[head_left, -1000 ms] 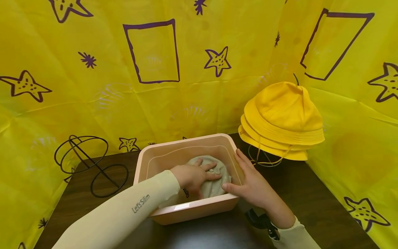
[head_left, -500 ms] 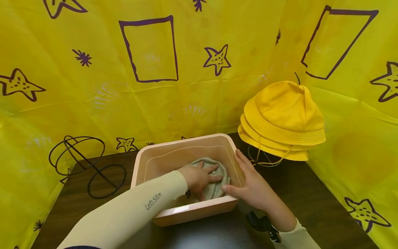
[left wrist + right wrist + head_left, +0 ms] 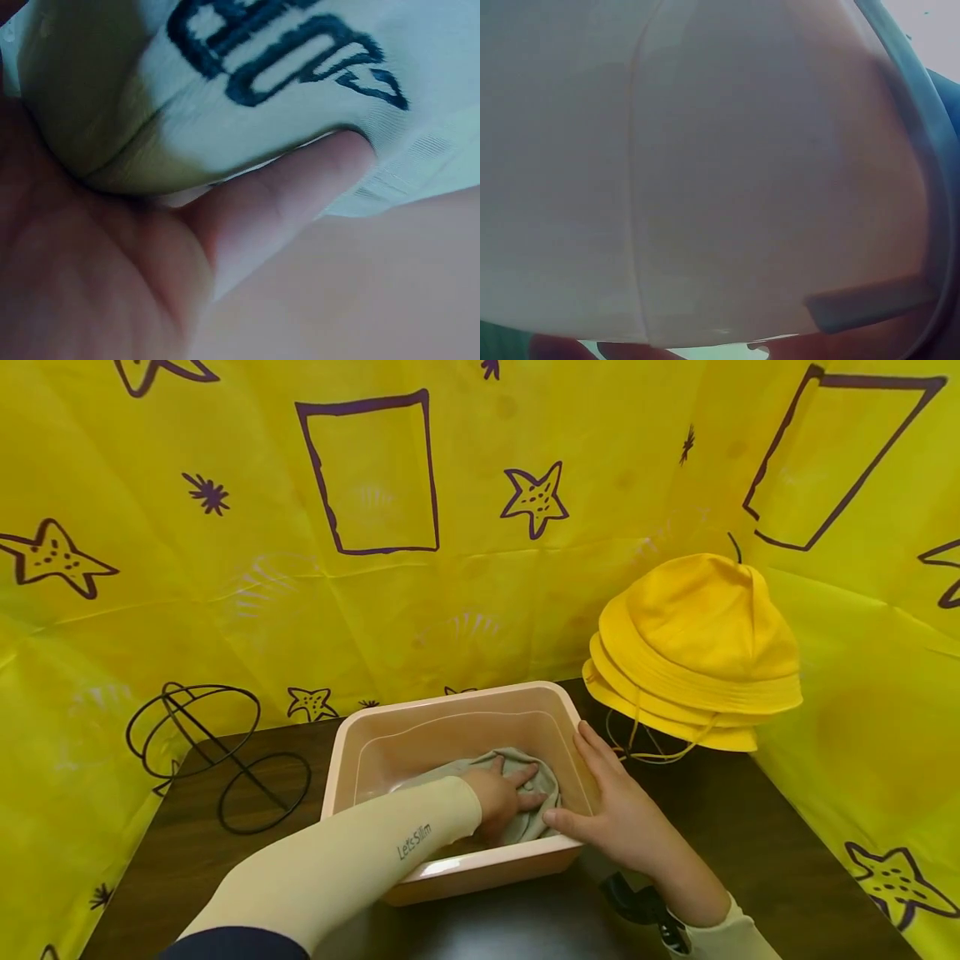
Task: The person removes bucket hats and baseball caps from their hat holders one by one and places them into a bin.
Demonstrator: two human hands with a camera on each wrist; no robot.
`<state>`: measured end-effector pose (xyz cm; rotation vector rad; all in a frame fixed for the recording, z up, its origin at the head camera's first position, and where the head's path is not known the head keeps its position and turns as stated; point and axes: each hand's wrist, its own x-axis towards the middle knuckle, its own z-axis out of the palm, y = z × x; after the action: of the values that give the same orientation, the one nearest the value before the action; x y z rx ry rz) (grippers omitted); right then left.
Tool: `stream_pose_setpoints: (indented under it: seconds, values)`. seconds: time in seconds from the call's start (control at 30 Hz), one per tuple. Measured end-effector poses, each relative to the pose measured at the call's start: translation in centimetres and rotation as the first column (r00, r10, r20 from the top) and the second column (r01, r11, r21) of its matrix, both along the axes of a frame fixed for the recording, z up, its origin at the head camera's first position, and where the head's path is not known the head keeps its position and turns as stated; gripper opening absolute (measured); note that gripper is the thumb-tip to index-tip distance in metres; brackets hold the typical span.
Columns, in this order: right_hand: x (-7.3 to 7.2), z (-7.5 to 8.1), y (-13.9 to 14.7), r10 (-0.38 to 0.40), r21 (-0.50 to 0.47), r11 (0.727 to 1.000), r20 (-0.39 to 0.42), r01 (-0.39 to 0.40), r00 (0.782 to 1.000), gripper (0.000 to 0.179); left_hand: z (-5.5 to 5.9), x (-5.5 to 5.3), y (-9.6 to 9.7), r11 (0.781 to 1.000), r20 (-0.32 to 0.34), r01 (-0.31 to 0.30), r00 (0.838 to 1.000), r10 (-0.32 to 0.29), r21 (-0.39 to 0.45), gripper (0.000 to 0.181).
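Observation:
In the head view, a pale grey-green cap (image 3: 551,783) lies inside a pink plastic bin (image 3: 427,739), close to its right end. My left hand (image 3: 498,797) reaches in from the left and grips the cap's crown, fingers spread over the top. The left wrist view has its thumb (image 3: 300,176) along the cap's lower edge, below dark embroidered lettering (image 3: 307,60). At the bin's right side, my right hand (image 3: 626,818) holds the rim, thumb inside and fingers along the outer edge. The bin's pale wall (image 3: 727,172) fills most of the right wrist view.
Several yellow brimmed hats (image 3: 697,643) are stacked on a wire stand (image 3: 645,743) behind the bin's right side. A black wire hat stand (image 3: 232,756) is on the left. Yellow sheeting (image 3: 465,585) with drawn stars surrounds the dark wooden table (image 3: 750,852).
My left hand has moved right inside the bin, with the cap sinking lower and folding more. The right hand has stayed at the rim. The head view has shifted slightly.

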<state>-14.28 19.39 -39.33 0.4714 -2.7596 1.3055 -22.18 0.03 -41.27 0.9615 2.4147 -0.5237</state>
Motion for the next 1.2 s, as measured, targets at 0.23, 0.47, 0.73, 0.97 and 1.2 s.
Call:
stream_pose_setpoints:
  seconds: [0.23,0.47,0.73,0.97,1.2]
  values:
    - [0.03,-0.07,0.02,-0.009,0.003,1.000,0.005,0.009,1.000,0.102,-0.15,0.23,0.38,0.998,-0.041,0.018,0.999,-0.021,-0.058,0.091]
    - [0.18,-0.38,-0.08,-0.007,0.000,1.000,-0.011,0.006,1.000,0.099,-0.25,0.46,0.33,0.997,-0.047,0.036,0.998,-0.040,-0.064,0.092]
    - [0.08,-0.16,-0.21,-0.012,0.023,1.000,-0.030,0.013,0.999,0.102,-0.20,0.36,0.22,0.997,-0.055,0.024,0.998,-0.029,-0.079,0.093]
    - [0.04,-0.16,-0.25,-0.013,0.022,1.000,-0.030,0.014,0.999,0.101,-0.27,0.21,0.34,0.997,-0.043,0.002,0.999,-0.005,-0.083,0.093]
    - [0.01,-0.12,-0.25,-0.024,0.035,0.999,-0.031,0.025,0.999,0.100,-0.20,0.12,0.26,0.997,-0.038,0.008,0.999,-0.011,-0.071,0.090]
